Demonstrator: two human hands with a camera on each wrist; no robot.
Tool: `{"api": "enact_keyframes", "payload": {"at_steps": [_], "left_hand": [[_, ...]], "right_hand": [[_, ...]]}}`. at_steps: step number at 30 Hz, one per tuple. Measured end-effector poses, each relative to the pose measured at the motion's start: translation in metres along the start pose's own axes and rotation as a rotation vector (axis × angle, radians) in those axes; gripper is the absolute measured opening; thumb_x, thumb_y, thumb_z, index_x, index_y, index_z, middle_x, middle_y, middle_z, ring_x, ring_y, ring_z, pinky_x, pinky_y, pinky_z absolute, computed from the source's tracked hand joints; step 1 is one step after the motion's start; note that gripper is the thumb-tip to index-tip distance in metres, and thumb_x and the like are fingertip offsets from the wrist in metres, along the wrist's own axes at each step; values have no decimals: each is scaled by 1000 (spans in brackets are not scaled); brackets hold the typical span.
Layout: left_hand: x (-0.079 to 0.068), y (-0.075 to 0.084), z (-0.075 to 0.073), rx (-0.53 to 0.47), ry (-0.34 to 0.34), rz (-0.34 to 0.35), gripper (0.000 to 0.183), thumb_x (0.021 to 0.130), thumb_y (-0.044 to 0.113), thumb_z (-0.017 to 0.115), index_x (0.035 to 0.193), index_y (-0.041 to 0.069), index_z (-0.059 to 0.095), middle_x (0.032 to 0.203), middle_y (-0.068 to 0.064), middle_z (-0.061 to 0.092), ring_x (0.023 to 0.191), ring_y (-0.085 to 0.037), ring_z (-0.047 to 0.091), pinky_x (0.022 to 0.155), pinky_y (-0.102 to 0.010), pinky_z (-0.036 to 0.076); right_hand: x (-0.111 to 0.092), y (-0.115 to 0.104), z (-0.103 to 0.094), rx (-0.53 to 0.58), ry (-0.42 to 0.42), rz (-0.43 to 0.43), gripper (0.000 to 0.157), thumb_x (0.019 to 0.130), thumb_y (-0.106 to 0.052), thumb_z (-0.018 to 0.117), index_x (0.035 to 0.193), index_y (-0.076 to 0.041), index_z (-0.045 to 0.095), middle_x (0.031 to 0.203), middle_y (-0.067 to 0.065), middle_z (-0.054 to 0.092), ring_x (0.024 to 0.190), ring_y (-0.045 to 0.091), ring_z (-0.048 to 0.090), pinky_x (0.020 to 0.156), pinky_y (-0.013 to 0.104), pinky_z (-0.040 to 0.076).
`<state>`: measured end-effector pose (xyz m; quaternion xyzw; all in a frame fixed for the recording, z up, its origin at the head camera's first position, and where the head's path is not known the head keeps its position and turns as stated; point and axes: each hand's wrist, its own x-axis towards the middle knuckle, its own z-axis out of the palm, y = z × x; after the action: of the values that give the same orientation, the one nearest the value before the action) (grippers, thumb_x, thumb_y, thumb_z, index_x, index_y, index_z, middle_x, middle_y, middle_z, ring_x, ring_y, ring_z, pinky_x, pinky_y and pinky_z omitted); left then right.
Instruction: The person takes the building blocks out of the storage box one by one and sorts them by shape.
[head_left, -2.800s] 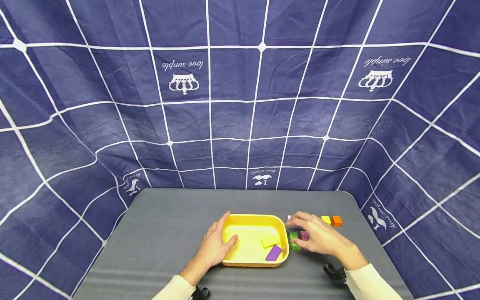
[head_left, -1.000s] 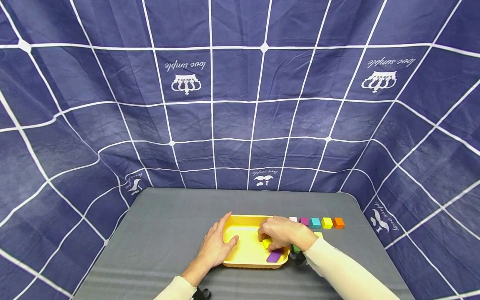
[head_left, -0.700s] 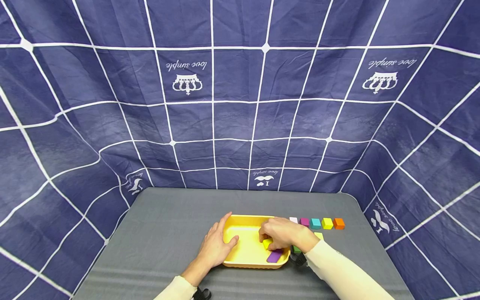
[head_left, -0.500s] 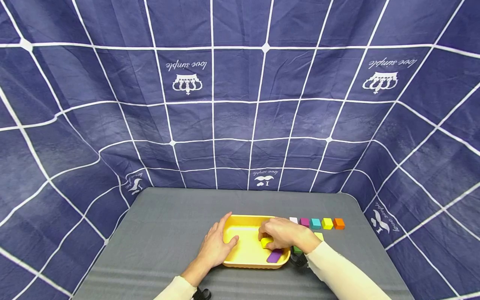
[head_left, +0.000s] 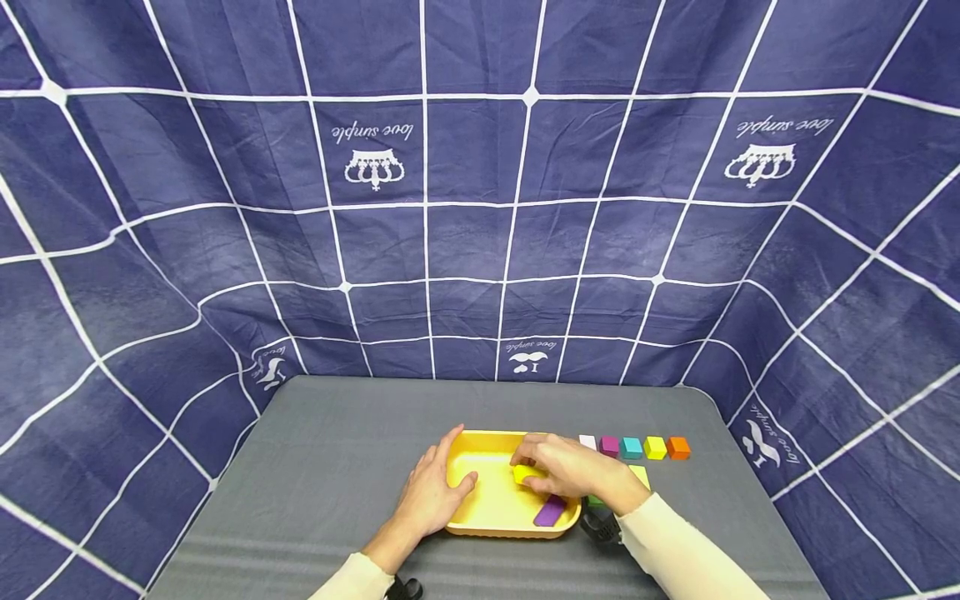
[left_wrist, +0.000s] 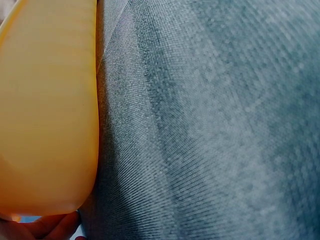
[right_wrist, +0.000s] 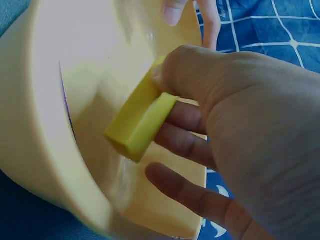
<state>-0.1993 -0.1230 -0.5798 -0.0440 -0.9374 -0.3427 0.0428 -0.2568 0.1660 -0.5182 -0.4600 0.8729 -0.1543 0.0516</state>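
Note:
A yellow plastic tub (head_left: pixel 480 530) stands on the grey cloth. My left hand (head_left: pixel 429 493) grips its left wall, thumb inside and fingers along the outside; the left wrist view shows mostly the tub's outer side. My right hand (head_left: pixel 564 467) is over the tub's right half and pinches a yellow rectangular block (right_wrist: pixel 137 120) between thumb and fingers. In the right wrist view the block is tilted, with the lower fingers spread away from it. A flat purple block (head_left: pixel 551 511) lies in the tub's near right corner.
Right of the tub sits a row of cubes: white (head_left: pixel 587 442), magenta (head_left: pixel 609 447), teal (head_left: pixel 632 448), yellow (head_left: pixel 655 448) and orange (head_left: pixel 678 448). A pale yellow block (head_left: pixel 640 473) and a green block (head_left: pixel 595 501) are partly hidden by my right hand. A blue checked curtain (head_left: pixel 480 250) encloses the table.
My right hand has moved left from beside the green block into the tub and picked up the yellow block, shifting it slightly left and away. The left hand has stayed on the tub.

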Motion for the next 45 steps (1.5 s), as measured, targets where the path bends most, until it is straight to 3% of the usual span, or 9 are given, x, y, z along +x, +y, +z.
{"api": "enact_keyframes", "payload": {"at_steps": [3, 9, 13, 25, 35, 45], "left_hand": [[0, 0, 0, 3, 1, 2, 86, 102, 42, 87, 177, 32, 47, 137, -12, 73, 122, -33, 71, 105, -61, 57], [-1, 2, -1, 2, 5, -2, 86, 101, 41, 87, 177, 32, 47, 139, -13, 73, 123, -34, 71, 106, -62, 57], [0, 3, -1, 0, 9, 0, 87, 101, 41, 88, 177, 33, 47, 139, -14, 73, 125, -35, 71, 106, -62, 58], [-1, 5, -3, -3, 11, 1, 86, 101, 40, 87, 177, 30, 47, 140, -14, 73, 127, -36, 71, 110, -62, 56], [-1, 4, -2, -1, 9, 0, 86, 102, 41, 87, 177, 31, 47, 136, -13, 73, 126, -36, 71, 108, -61, 56], [-1, 3, 0, -1, 16, 3, 85, 101, 40, 87, 176, 30, 48, 136, -14, 73, 126, -36, 71, 109, -62, 56]], "right_hand": [[-1, -1, 0, 23, 36, -11, 27, 108, -15, 81, 133, -7, 80, 126, 2, 79, 107, 11, 74, 101, 30, 66], [-5, -5, 0, 73, 102, -8, 30, 110, -16, 80, 138, -6, 78, 125, 2, 75, 101, 11, 72, 95, 27, 65], [-6, -8, -1, 120, 135, -2, 30, 111, -15, 79, 140, -7, 77, 124, 1, 73, 101, 12, 72, 93, 32, 68], [-14, -10, -2, 156, 271, -89, 32, 107, -8, 81, 139, -14, 77, 130, 1, 74, 106, 10, 74, 91, 30, 69], [-21, -11, -3, 198, 258, -31, 50, 99, -4, 88, 146, -12, 74, 143, -1, 67, 114, 11, 73, 92, 25, 68], [-29, -10, 0, 232, 284, -67, 67, 91, 2, 89, 153, -10, 66, 152, 7, 66, 121, 18, 73, 92, 26, 69]]}}
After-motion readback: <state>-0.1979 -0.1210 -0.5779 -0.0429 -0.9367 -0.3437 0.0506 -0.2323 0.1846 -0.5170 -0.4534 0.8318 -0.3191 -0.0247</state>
